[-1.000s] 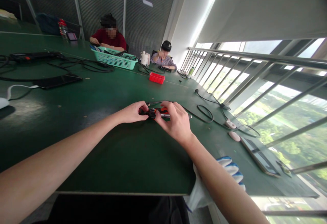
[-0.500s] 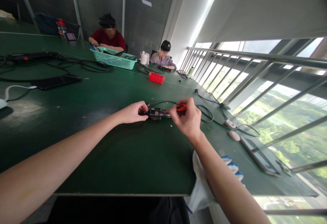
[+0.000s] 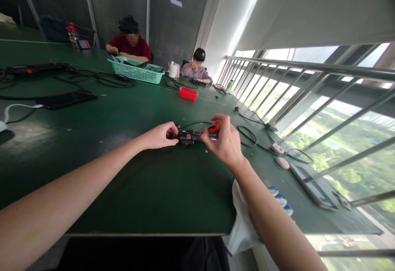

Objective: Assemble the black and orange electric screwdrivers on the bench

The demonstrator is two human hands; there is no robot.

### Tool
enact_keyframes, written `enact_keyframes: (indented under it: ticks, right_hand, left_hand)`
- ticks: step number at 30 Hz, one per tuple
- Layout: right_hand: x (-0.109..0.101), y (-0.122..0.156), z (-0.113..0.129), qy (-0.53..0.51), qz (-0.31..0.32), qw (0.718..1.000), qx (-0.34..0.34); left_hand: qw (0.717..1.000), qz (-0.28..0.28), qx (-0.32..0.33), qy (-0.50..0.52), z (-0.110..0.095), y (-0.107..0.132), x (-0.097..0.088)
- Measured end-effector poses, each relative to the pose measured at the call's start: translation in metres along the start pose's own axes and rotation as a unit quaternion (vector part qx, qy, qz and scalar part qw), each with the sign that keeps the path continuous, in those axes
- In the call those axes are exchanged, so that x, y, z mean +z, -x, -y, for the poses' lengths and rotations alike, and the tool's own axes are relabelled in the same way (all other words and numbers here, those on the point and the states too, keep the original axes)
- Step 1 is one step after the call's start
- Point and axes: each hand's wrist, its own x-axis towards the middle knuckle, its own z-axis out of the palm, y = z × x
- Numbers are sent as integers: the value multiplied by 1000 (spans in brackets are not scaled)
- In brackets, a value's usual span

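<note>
A long black corded device (image 3: 187, 137) lies on the green table in front of me, with small orange-red parts on its side. My left hand (image 3: 160, 136) has thumb and fingers closed around its left end. Over the device's right part, my right hand (image 3: 224, 138) grips an orange-and-black handled screwdriver (image 3: 214, 128). The screwdriver's thin shaft points left along the device; its tip is too small to make out. The device's right end is partly hidden behind my right hand.
A black cable (image 3: 248, 136) loops to the right. Beyond are a red bin (image 3: 188, 94) and a turquoise basket (image 3: 135, 71), with two people seated behind. A white-and-blue glove (image 3: 243, 217) hangs over the front edge. A tablet (image 3: 313, 186) and railing (image 3: 296, 66) stand right.
My right hand has shifted slightly left, and its upper fingers have loosened and re-posed around the screwdriver's handle. My left hand stays on the device's end.
</note>
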Motion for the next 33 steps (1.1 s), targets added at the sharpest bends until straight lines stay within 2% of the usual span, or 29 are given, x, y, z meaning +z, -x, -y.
enact_keyframes:
  ticks: [3, 6, 11, 14, 18, 25, 28, 33]
  right_hand:
    - [-2, -1, 1, 2, 14, 1000, -19]
    - [-1, 0, 1, 17, 33, 999, 3]
    - [3, 2, 0, -26, -44, 996, 76]
    - [7, 2, -2, -31, -48, 994, 92]
    - [12, 2, -1, -14, -18, 996, 86]
    - [9, 0, 7, -18, -10, 999, 44]
    - [7, 1, 4, 5, -22, 999, 47]
    - [10, 7, 6, -58, -54, 997, -22]
  left_hand:
    - [1000, -2, 0, 5, 0, 0, 0]
    - [1000, -2, -1, 7, 1, 0, 1]
    - [1000, 1, -4, 6, 1, 0, 0]
    - [1000, 0, -1, 5, 1, 0, -1]
    - [1000, 3, 1, 10, 1, -1, 0]
    - [1000, -3, 1, 9, 2, 0, 0]
    - [1000, 3, -2, 3, 0, 1, -1]
    - [1000, 2, 1, 1, -1, 0, 0]
